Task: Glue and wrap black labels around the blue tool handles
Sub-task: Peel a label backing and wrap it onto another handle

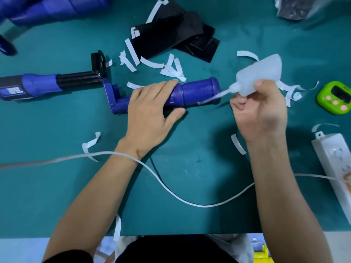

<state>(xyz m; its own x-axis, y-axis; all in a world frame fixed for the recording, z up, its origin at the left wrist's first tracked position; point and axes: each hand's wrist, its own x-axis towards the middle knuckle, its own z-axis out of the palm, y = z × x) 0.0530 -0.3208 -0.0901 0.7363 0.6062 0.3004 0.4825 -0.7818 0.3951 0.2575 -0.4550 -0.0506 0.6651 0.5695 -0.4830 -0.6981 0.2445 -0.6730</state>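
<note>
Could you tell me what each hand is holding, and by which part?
The right hand holds the glue bottle by its body; the left hand pins the blue handle at its narrow end.

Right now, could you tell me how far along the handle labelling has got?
One labelled tool lies finished at the left, a black label around its handle. In hand: the left hand pins a bare blue handle to the mat while the right hand tips the glue bottle, nozzle against it. Left: wrapping it with one of the black labels, plus more blue handles at the top left.
</note>
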